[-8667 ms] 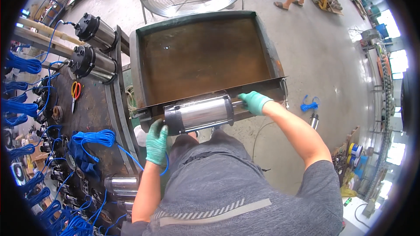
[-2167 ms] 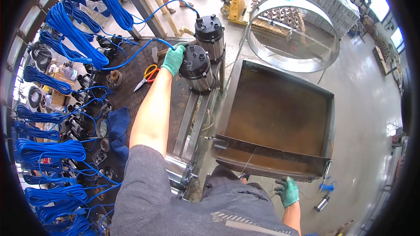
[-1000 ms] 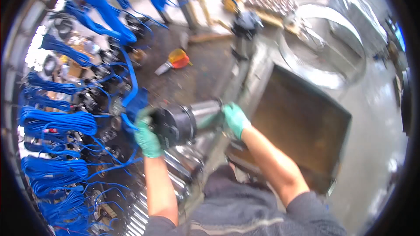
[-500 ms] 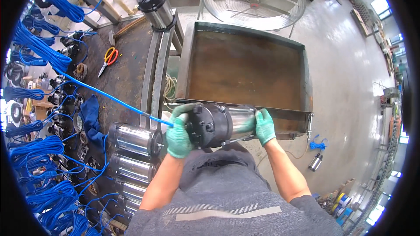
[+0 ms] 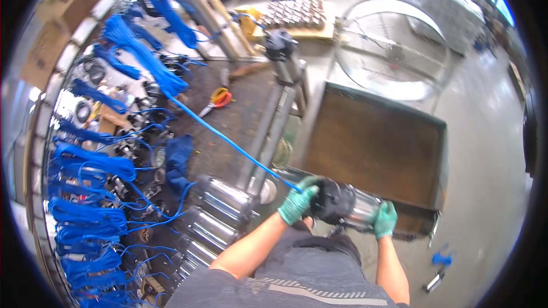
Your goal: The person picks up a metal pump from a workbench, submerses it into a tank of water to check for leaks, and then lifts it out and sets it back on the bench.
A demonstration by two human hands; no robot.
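Between my two green-gloved hands lies a motor-like steel cylinder (image 5: 361,205) with a black end housing, held roughly level over the near edge of a rusty-bottomed metal tray (image 5: 374,142). My left hand (image 5: 299,201) grips the black housing, where a blue cable (image 5: 228,141) joins it. At the bare steel end, my right hand (image 5: 385,219) is closed around the cylinder. The cable runs taut up-left to a blue coil (image 5: 145,57). Left of my left forearm, several similar steel cylinders (image 5: 225,199) lie side by side on the dark workbench (image 5: 228,120).
Orange-handled scissors (image 5: 220,98) and a dark blue cloth (image 5: 179,157) lie on the bench. Bundled blue cables (image 5: 91,217) crowd its left side. Another cylinder (image 5: 283,60) stands upright at the bench's far corner. Behind the tray is a large round fan (image 5: 394,48).
The view has swung left, so the scene sits further right and lower. Both hands still hold the cylinder, which now tilts slightly down toward my right hand.
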